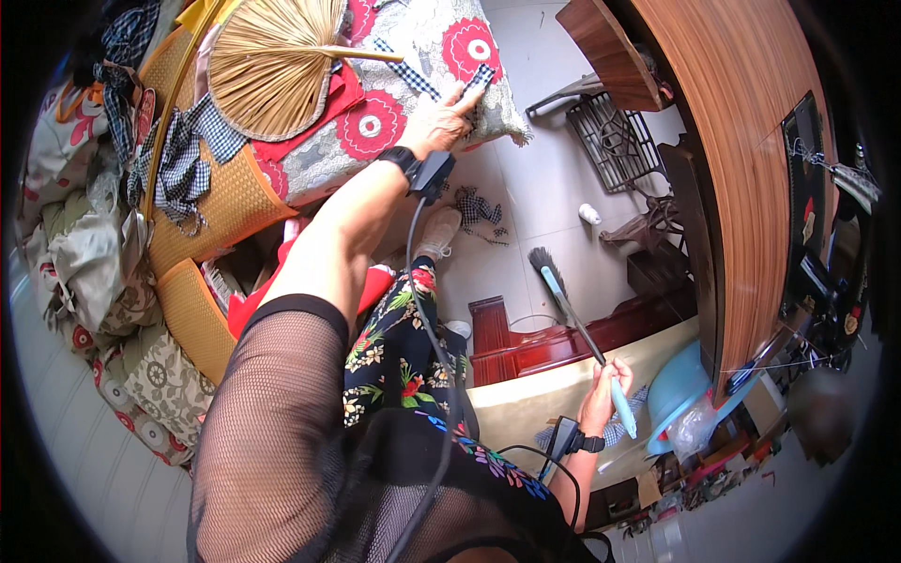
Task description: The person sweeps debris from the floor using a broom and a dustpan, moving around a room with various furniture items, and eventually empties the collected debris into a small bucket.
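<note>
At the edge of a grey cover with red flower rounds (pixel 369 125), my left hand (pixel 437 124) is closed on a black-and-white checked cloth strip (pixel 481 77). A similar strip lies on the cover beside it. Near this hand rests a round palm-leaf fan (pixel 272 70), its stalk pointing toward my fingers, over a red cloth (pixel 310 129). Lower right, my right hand (pixel 595 405) grips the light blue handle of a long brush (pixel 582 328). Its dark bristles point away from me, above the floor.
Checked cloth scraps (pixel 480 206) lie on the tiled floor by my shoe (pixel 439 232). A dark rack (pixel 615 141) and a small white object (pixel 589 214) are farther right. Wooden furniture (pixel 741 103) and a blue basin (pixel 678 389) stand right; bundled fabrics (pixel 103 272) are piled left.
</note>
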{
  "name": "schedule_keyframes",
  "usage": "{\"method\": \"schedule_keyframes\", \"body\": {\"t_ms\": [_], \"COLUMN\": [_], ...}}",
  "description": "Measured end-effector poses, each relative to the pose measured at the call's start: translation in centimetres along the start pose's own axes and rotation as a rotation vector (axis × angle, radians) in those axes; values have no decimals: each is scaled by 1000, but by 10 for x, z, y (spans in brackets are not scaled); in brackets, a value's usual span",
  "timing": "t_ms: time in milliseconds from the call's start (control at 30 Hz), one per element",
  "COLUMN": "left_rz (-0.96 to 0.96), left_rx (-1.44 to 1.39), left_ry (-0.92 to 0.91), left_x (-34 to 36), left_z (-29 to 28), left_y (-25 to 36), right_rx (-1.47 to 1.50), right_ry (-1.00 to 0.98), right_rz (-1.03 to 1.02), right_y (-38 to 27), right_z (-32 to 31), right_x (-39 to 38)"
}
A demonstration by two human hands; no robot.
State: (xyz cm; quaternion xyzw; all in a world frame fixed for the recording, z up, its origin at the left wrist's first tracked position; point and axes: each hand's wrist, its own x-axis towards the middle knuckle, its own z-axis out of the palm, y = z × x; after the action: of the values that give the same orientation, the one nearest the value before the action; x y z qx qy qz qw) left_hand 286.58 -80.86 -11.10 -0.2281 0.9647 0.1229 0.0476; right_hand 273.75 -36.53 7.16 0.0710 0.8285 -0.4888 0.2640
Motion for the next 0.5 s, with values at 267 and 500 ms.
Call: {"method": "schedule_keyframes", "body": {"t_ms": [267, 500], "left_rz": [-139, -129], "left_rx": [-280, -728], "left_ry": [-171, -117], "left_x": [24, -73], "left_z": [24, 19], "left_y": [2, 75], "right_rx": [66, 72], "right_ry": [-20, -51], "right_rz": [-20, 13], "right_y": [-31, -20], "right_z": [1, -3], "right_x": [-12, -14]}}
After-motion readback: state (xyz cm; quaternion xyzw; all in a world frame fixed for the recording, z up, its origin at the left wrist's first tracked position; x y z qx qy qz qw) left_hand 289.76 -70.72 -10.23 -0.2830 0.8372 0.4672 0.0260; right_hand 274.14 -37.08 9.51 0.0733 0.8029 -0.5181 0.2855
